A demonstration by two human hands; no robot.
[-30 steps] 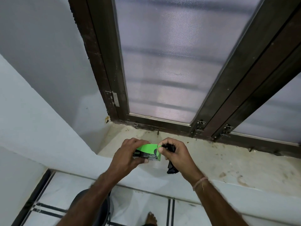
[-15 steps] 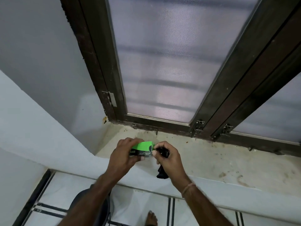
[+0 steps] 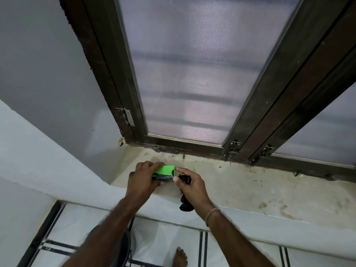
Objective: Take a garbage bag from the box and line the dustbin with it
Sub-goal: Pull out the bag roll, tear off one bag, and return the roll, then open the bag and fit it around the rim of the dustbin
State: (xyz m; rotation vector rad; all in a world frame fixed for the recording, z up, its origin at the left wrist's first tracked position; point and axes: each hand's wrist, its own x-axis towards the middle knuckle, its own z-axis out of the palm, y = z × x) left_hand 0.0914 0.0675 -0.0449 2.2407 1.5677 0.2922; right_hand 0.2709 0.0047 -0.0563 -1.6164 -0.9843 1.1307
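Observation:
A small green and black box [image 3: 165, 171] of garbage bags is over the window sill, and my left hand [image 3: 143, 178] grips it from the left. My right hand [image 3: 189, 185] holds a folded black garbage bag [image 3: 185, 202] in its curled fingers, with thumb and forefinger touching the box's right end. Part of the bag hangs below that hand. A dark round dustbin [image 3: 125, 245] stands on the floor below, mostly hidden behind my left forearm.
The stained stone sill [image 3: 250, 189] runs to the right below a dark-framed window with mesh [image 3: 192, 83]. White walls [image 3: 48, 93] close in on the left. My bare foot [image 3: 180, 257] stands on the white tiled floor.
Both hands with the box and the bag have moved a little forward over the sill and lower. The right fingers stay at the box's right end.

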